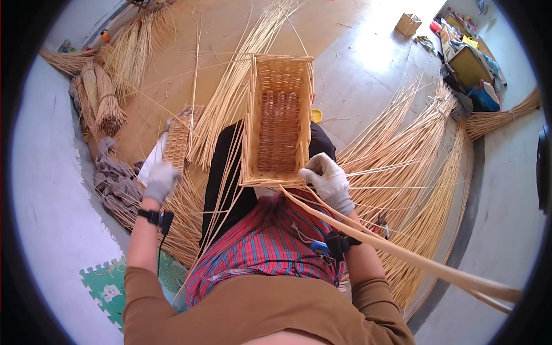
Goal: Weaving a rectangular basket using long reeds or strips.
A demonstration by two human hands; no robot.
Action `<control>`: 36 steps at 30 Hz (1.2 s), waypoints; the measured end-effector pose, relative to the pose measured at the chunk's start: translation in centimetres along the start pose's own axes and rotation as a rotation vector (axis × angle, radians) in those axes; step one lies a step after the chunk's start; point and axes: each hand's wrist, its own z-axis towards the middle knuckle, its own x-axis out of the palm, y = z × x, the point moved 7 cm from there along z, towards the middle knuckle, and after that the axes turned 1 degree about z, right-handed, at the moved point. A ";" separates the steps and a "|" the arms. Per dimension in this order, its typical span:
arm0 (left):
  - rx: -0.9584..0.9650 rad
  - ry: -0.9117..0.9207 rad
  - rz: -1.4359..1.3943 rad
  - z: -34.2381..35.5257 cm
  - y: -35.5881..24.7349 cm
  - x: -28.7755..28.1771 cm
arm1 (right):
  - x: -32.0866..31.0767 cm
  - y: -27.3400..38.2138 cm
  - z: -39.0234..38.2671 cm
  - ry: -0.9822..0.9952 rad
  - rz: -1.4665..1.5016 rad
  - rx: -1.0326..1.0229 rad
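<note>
A rectangular wicker basket rests across my lap, its open top facing up and its inside a darker brown at the bottom. My right hand, in a pale glove, pinches the basket's near right corner at the rim. Loose willow rods run from the near rim out to the lower right, passing beside that hand. My left hand, gloved too, is apart from the basket on the left and smeared by motion. It is nearest to a flat woven wicker piece, and its fingers cannot be made out.
Long bundles of willow rods spread over the floor at right. More tied bundles lie at far left beside a grey cloth. A green foam mat is at lower left. Farther off stand a small box and a cluttered shelf.
</note>
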 end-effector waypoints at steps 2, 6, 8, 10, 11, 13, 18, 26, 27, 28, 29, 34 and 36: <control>0.172 0.361 -0.191 -4.9 -1.4 5.7 | -0.2 0.9 0.0 -0.007 -0.162 -0.001; -0.090 0.001 -0.789 -4.1 -4.4 -3.9 | -0.2 0.8 0.0 0.032 -0.076 0.007; 0.061 -0.348 -0.865 -1.1 -8.3 -13.5 | -0.2 1.6 -0.3 0.037 -0.104 0.023; 0.157 -0.279 -1.140 1.9 -13.6 -18.4 | -0.1 1.2 -0.3 0.038 -0.034 0.053; 0.181 -0.114 -1.268 3.3 -16.4 -19.3 | -0.1 0.7 -0.3 0.016 0.001 0.045; 0.305 0.010 -1.349 6.8 -22.0 -17.8 | 0.1 0.5 -0.6 -0.010 0.009 0.027; 0.209 0.147 -1.624 11.0 -27.4 -14.2 | 0.4 0.2 -0.7 -0.041 -0.033 0.009; 0.172 0.264 -1.882 10.6 -28.2 -13.4 | 0.0 0.2 0.0 0.053 -0.130 0.057; 0.206 0.390 -1.927 10.5 -28.1 -13.1 | 0.2 0.3 -0.1 0.035 -0.122 0.030; 0.204 0.389 -1.927 10.7 -28.1 -12.9 | 0.2 0.3 -0.1 0.037 -0.122 0.029; 0.187 0.433 -1.932 10.7 -28.4 -12.5 | 0.3 0.4 -0.2 0.029 -0.191 0.032; 0.262 0.423 -1.707 11.5 -28.3 -12.4 | 0.3 1.3 -0.3 0.015 -0.342 0.063; 0.283 0.464 -1.595 11.4 -28.6 -12.7 | 0.3 1.5 -0.3 0.010 -0.377 0.057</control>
